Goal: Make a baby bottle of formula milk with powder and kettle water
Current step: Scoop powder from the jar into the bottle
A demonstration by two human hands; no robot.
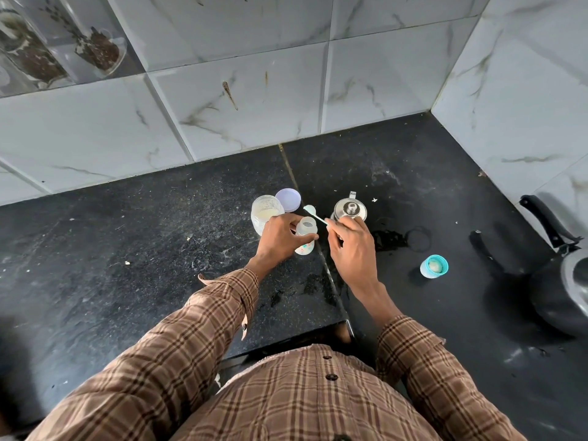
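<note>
the left hand (280,233) holds the open baby bottle (306,235) upright on the black desk (143,249), its fingers curled around it. the right hand (351,241) pinches a small scoop (313,213) above the bottle, between the powder jar (265,214) and the steel kettle (350,210).

We count two hands: the left hand (280,235) and the right hand (351,243). On the tabletop (127,237) we see one baby bottle (306,238), one powder jar (265,214), one purple lid (288,199), one scoop (313,214), one steel kettle (350,210), one teal bottle cap (434,266) and one black pan (560,281).
</note>
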